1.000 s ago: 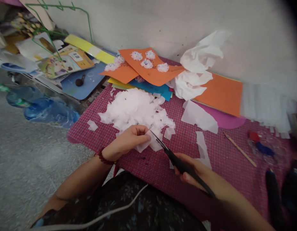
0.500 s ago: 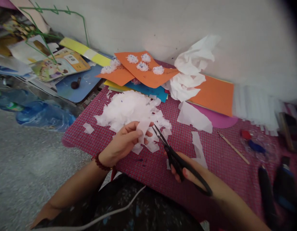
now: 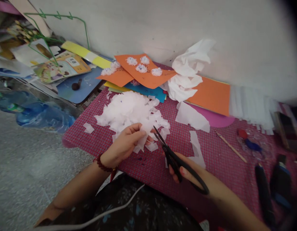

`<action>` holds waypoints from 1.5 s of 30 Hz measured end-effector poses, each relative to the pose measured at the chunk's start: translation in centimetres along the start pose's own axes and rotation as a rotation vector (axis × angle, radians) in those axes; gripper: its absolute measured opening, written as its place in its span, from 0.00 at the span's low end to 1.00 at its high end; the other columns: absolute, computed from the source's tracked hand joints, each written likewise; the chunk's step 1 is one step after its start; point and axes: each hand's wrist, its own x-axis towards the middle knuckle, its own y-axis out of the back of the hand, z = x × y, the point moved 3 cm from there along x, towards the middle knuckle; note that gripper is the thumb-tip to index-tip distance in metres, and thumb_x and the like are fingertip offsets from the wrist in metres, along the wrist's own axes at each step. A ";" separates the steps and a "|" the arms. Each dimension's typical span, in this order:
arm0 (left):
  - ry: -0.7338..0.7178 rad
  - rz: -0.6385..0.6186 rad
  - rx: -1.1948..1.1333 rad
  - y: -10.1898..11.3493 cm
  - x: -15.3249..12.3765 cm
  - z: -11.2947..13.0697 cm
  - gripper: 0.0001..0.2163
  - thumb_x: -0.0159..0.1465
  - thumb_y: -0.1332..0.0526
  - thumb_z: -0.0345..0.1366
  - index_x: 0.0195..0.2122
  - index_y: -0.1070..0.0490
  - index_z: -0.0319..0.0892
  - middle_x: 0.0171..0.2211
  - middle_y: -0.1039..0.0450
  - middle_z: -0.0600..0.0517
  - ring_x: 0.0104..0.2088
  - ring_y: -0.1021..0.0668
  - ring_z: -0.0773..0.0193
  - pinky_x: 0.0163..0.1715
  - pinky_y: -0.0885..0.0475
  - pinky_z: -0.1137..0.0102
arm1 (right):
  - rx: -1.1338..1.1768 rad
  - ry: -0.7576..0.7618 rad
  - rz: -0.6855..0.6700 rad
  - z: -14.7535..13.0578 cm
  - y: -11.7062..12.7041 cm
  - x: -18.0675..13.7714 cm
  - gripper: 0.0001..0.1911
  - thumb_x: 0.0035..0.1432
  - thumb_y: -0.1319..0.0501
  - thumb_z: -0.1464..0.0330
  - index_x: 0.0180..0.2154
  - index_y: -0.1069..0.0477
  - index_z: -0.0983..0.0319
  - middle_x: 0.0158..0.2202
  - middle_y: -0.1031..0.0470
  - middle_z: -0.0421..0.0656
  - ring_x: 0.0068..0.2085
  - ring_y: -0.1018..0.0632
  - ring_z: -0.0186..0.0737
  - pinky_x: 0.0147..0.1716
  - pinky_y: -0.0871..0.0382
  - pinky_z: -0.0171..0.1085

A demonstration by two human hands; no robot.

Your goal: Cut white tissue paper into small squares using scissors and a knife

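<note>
My left hand (image 3: 129, 141) pinches a strip of thin white tissue paper (image 3: 145, 129) between thumb and fingers, just over the near edge of a heap of cut white paper pieces (image 3: 129, 107). In my right hand (image 3: 187, 170) are black-handled scissors (image 3: 171, 157), their handles gripped and their blades pointing up and left. The blades look slightly parted, and their tips lie close to the fingers of my left hand, right of the strip. Larger tissue scraps (image 3: 193, 117) lie to the right of the heap.
Orange cards (image 3: 158, 78) with white tufts lie behind the heap, beside crumpled tissue (image 3: 184, 85). A wooden stick (image 3: 231, 147) and dark tools (image 3: 280, 181) lie at the right. Left of the checked tablecloth (image 3: 83, 141) are a blue board (image 3: 83, 88) and large blue bottles (image 3: 40, 114).
My left hand and the paper strip have shifted slightly, and the strip shows wider near the fingers. The scissors remain beside it. The whole view has moved a little.
</note>
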 end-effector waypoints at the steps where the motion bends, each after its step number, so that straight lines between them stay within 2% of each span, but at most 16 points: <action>1: -0.042 0.073 -0.020 0.3 0.2 0.3 0.05 0.58 0.32 0.34 0.34 0.25 0.39 0.35 0.19 0.49 0.29 0.20 0.68 0.32 0.24 0.73 | -0.004 -0.003 0.016 -0.2 -0.1 -0.3 0.31 0.60 0.41 0.42 0.47 0.33 0.62 0.38 0.29 0.44 0.36 0.30 0.38 0.37 0.36 0.38; 3: -0.127 0.194 -0.038 0.8 0.4 1.0 0.05 0.57 0.32 0.33 0.33 0.26 0.40 0.41 0.20 0.50 0.33 0.19 0.67 0.33 0.24 0.72 | -0.018 -0.006 0.031 -0.5 -0.2 -0.7 0.30 0.61 0.42 0.42 0.47 0.32 0.61 0.37 0.29 0.44 0.35 0.30 0.39 0.37 0.36 0.38; 5: -0.161 0.241 -0.012 1.2 0.6 1.2 0.06 0.57 0.32 0.33 0.35 0.26 0.41 0.40 0.20 0.51 0.33 0.20 0.69 0.34 0.24 0.73 | -0.032 -0.010 0.042 -0.8 -0.2 -1.0 0.29 0.61 0.42 0.42 0.47 0.32 0.61 0.37 0.29 0.44 0.35 0.30 0.39 0.36 0.36 0.38; 9: -0.091 0.136 0.121 1.2 0.3 0.8 0.07 0.58 0.33 0.36 0.29 0.30 0.41 0.23 0.27 0.56 0.23 0.27 0.73 0.26 0.32 0.76 | -0.071 -0.019 0.048 -1.0 0.1 -1.4 0.28 0.61 0.42 0.43 0.48 0.31 0.61 0.37 0.29 0.44 0.36 0.30 0.40 0.37 0.36 0.38; 12: 0.008 0.004 0.259 1.0 -0.2 0.2 0.09 0.57 0.33 0.38 0.27 0.32 0.40 0.22 0.30 0.57 0.22 0.30 0.73 0.23 0.36 0.75 | -0.110 -0.007 0.003 -1.0 0.1 -1.5 0.27 0.62 0.41 0.45 0.49 0.30 0.60 0.39 0.29 0.45 0.39 0.28 0.42 0.40 0.34 0.39; 15: 0.087 -0.059 0.389 1.0 -0.5 0.0 0.08 0.56 0.34 0.37 0.27 0.31 0.40 0.22 0.32 0.57 0.22 0.31 0.73 0.23 0.38 0.75 | -0.144 -0.017 -0.027 -0.7 0.0 -1.3 0.31 0.62 0.39 0.48 0.58 0.34 0.61 0.41 0.28 0.46 0.41 0.27 0.43 0.41 0.33 0.40; 18: 0.092 -0.075 0.465 1.0 -0.5 0.1 0.07 0.56 0.36 0.37 0.26 0.32 0.40 0.22 0.34 0.58 0.22 0.33 0.74 0.24 0.41 0.75 | -0.174 -0.037 -0.050 -0.3 -0.1 -0.9 0.38 0.59 0.36 0.48 0.63 0.37 0.62 0.43 0.27 0.47 0.42 0.26 0.45 0.42 0.33 0.41; 25: 0.077 -0.061 0.532 0.5 -0.2 0.3 0.07 0.56 0.37 0.37 0.24 0.33 0.41 0.20 0.37 0.58 0.21 0.35 0.73 0.22 0.41 0.74 | -0.091 -0.029 0.047 -0.1 0.0 -0.6 0.35 0.57 0.34 0.47 0.60 0.31 0.59 0.42 0.26 0.45 0.43 0.25 0.46 0.44 0.32 0.43; 30: 0.024 -0.039 0.651 0.4 0.2 0.5 0.08 0.55 0.38 0.37 0.22 0.35 0.42 0.19 0.40 0.58 0.20 0.38 0.72 0.21 0.45 0.74 | -0.103 -0.043 0.017 0.6 0.4 0.1 0.38 0.54 0.33 0.46 0.60 0.30 0.60 0.41 0.24 0.46 0.39 0.25 0.45 0.39 0.31 0.41; 34: 0.042 -0.035 0.702 0.4 0.5 0.5 0.10 0.55 0.37 0.36 0.21 0.37 0.42 0.18 0.42 0.59 0.20 0.39 0.73 0.20 0.46 0.75 | -0.104 -0.048 0.033 0.5 0.4 0.5 0.34 0.55 0.33 0.48 0.57 0.29 0.60 0.43 0.24 0.47 0.42 0.24 0.47 0.42 0.30 0.42; 36: 0.054 -0.022 0.703 0.5 0.6 0.4 0.10 0.55 0.36 0.36 0.21 0.35 0.41 0.18 0.40 0.58 0.20 0.38 0.73 0.20 0.46 0.75 | -0.102 -0.070 0.039 0.7 0.4 0.4 0.32 0.56 0.33 0.49 0.56 0.28 0.60 0.42 0.24 0.46 0.41 0.25 0.45 0.39 0.30 0.41; 37: 0.060 -0.011 0.680 0.6 0.6 0.3 0.09 0.56 0.36 0.37 0.22 0.33 0.41 0.18 0.39 0.58 0.20 0.38 0.73 0.20 0.45 0.75 | -0.090 -0.092 0.037 0.9 0.4 0.4 0.32 0.56 0.34 0.49 0.57 0.29 0.60 0.39 0.25 0.45 0.37 0.26 0.42 0.35 0.31 0.39; 39: 0.087 0.004 0.571 0.9 0.5 0.1 0.08 0.56 0.34 0.40 0.27 0.28 0.40 0.21 0.33 0.56 0.20 0.34 0.72 0.20 0.42 0.75 | -0.044 -0.140 0.040 1.5 0.5 0.3 0.34 0.57 0.35 0.48 0.58 0.31 0.61 0.32 0.30 0.40 0.28 0.32 0.35 0.26 0.37 0.34; 41: 0.121 0.008 0.435 1.2 0.4 -0.1 0.10 0.55 0.32 0.42 0.31 0.26 0.40 0.22 0.29 0.55 0.20 0.32 0.72 0.20 0.39 0.76 | -0.014 -0.160 0.048 1.7 0.7 0.3 0.35 0.58 0.35 0.47 0.58 0.32 0.61 0.30 0.35 0.38 0.25 0.37 0.31 0.22 0.43 0.32; 43: 0.135 0.007 0.354 1.5 0.2 -0.3 0.10 0.54 0.31 0.41 0.29 0.27 0.39 0.21 0.29 0.55 0.20 0.31 0.73 0.20 0.39 0.76 | -0.046 -0.124 0.052 1.5 0.9 0.2 0.34 0.58 0.37 0.45 0.57 0.32 0.61 0.32 0.34 0.39 0.27 0.35 0.33 0.24 0.40 0.33; 45: 0.115 0.015 0.314 1.8 0.0 -0.4 0.11 0.54 0.30 0.40 0.27 0.28 0.39 0.19 0.31 0.56 0.19 0.33 0.74 0.18 0.40 0.77 | -0.107 -0.052 0.018 0.9 0.9 0.1 0.33 0.59 0.39 0.43 0.54 0.32 0.60 0.36 0.31 0.43 0.33 0.30 0.38 0.31 0.34 0.36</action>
